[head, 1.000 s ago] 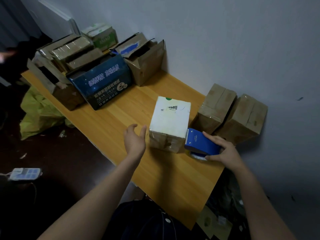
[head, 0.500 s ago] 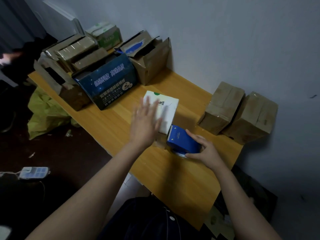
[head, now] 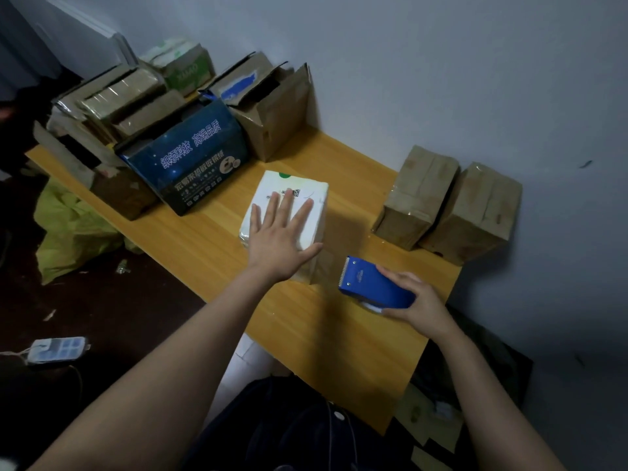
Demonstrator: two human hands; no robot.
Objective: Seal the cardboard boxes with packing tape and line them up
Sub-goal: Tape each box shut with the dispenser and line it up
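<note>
A white-topped cardboard box [head: 306,185] with a small printed code stands in the middle of the wooden table [head: 339,334]. My left hand [head: 280,237] lies flat on its top with the fingers spread. My right hand [head: 416,300] grips a blue tape dispenser [head: 372,283] just right of the box, its toothed edge pointing at the box and a short way off it. Two taped brown boxes [head: 416,195] [head: 475,212] stand side by side against the wall at the right.
A dark blue printed carton [head: 190,158] and several open brown boxes [head: 272,103] crowd the table's far left. A yellow-green bag [head: 68,232] and a white power strip [head: 56,348] lie on the dark floor to the left. The table's front edge is near my body.
My left hand has moved from beside the box onto its top and pressed flat. The dispenser has drawn back from the box's right side toward me.
</note>
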